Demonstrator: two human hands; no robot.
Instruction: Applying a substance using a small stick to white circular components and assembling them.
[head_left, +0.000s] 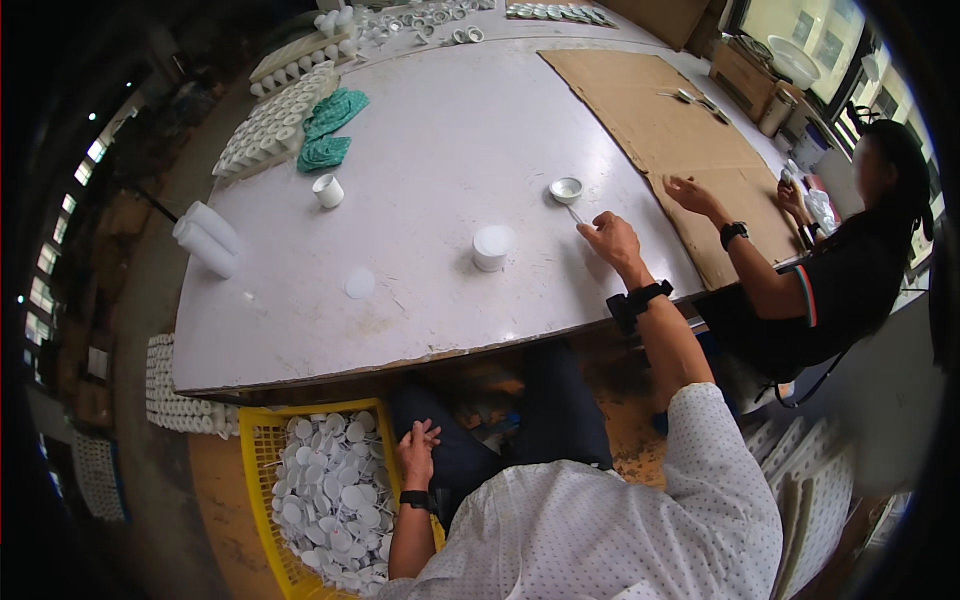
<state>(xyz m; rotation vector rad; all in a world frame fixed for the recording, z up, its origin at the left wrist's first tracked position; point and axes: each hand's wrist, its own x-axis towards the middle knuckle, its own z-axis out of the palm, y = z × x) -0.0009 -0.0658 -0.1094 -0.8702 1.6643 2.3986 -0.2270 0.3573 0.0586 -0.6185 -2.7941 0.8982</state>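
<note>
Worktop (430,120): Pale and broad, with a white cylinder (493,250) standing near its front edge, apparently for easy reach.
Silvery dish (566,188): Sitting just beyond and right of the cylinder, its thin stem (573,213) angled handily toward the hand.
Right hand (610,240): Here, right of the cylinder, fingertips look pinched together on that stem, likely steadying the dish without covering it.
Left hand (417,453): Down nearer-left of the cylinder, loosely curled; can't tell whether it grips anything.
Yellow basket (262,490): Beyond the hand, farther left of the cylinder, heaped with white discs (330,490), perhaps sparing worktop space.

Shiny metallic dish (566,188), smooth tabletop (430,150), matt cardboard (635,105)
</note>
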